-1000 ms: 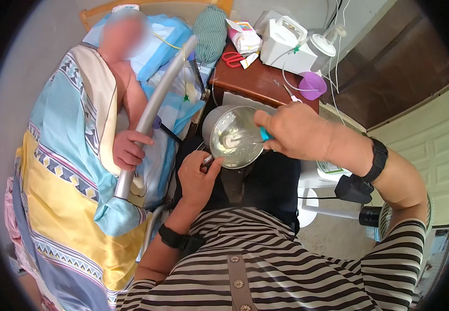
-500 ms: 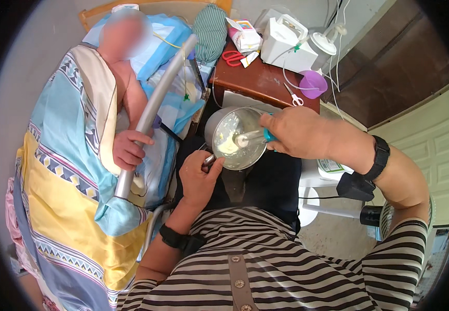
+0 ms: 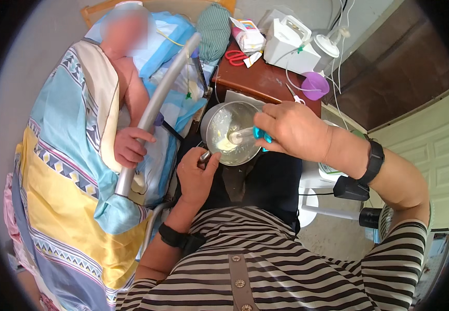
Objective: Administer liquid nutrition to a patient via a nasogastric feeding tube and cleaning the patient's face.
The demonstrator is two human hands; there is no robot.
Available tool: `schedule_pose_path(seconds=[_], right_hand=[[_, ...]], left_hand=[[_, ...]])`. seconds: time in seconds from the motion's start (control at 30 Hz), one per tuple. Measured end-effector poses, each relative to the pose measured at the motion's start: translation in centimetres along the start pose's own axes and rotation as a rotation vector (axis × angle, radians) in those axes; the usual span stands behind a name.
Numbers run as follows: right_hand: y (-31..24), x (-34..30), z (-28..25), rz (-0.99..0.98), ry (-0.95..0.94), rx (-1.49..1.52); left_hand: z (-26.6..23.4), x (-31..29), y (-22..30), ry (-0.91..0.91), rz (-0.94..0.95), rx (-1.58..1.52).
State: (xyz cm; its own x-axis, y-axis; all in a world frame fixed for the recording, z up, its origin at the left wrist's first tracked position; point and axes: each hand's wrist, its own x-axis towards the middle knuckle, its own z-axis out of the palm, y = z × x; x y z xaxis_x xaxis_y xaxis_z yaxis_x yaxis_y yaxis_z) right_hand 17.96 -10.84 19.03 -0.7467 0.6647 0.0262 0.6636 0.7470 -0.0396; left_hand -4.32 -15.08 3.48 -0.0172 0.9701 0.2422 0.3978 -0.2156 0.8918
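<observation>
A metal pot (image 3: 211,120) is tilted toward me over my lap. My left hand (image 3: 196,176) is closed around its short handle (image 3: 204,157), thumb against the rim. Inside, a small pool of pale yellow liquid (image 3: 226,145) lies at the bottom, with white specks on the wall. My right hand (image 3: 301,129) grips a clear, tube-like tool with teal parts, which looks like a large syringe (image 3: 243,136). Its whitish end reaches into the pot beside the liquid; the fingers hide part of the tool.
Left, a person lies in bed under a patterned blanket (image 3: 74,202), one hand (image 3: 130,147) on the silver bed rail (image 3: 154,111). A brown cabinet (image 3: 250,80) bears red scissors (image 3: 236,58), a tissue pack (image 3: 247,36), a white machine (image 3: 292,46) with tubing and a purple cup (image 3: 315,85).
My right hand has moved slightly left and up, bringing the syringe's end deeper toward the liquid. The pot has shifted a little left and up with my left hand.
</observation>
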Motion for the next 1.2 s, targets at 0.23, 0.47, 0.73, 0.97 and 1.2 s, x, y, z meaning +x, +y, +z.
schedule_pose_path(seconds=[0.23,0.47,0.73,0.97,1.2], right_hand=[[0.9,-0.5,1.4,-0.09,0.14,-0.098],[0.4,0.2,1.2,0.043,0.224,0.18],[1.2,-0.6,1.0,0.225,0.037,0.301],[2.4,-0.2,0.5,0.255,-0.038,0.148],[0.9,0.2,0.6,0.053,0.116,0.074]], left_hand=[[-0.5,0.7,0.0,0.021,-0.085,-0.038],[0.2,0.5,-0.2,0.014,-0.152,-0.157],[0.0,0.3,0.5,0.038,-0.108,-0.074],[0.3,-0.1,0.0,0.051,0.005,-0.012],[0.3,0.3,0.1,0.112,-0.028,-0.05]])
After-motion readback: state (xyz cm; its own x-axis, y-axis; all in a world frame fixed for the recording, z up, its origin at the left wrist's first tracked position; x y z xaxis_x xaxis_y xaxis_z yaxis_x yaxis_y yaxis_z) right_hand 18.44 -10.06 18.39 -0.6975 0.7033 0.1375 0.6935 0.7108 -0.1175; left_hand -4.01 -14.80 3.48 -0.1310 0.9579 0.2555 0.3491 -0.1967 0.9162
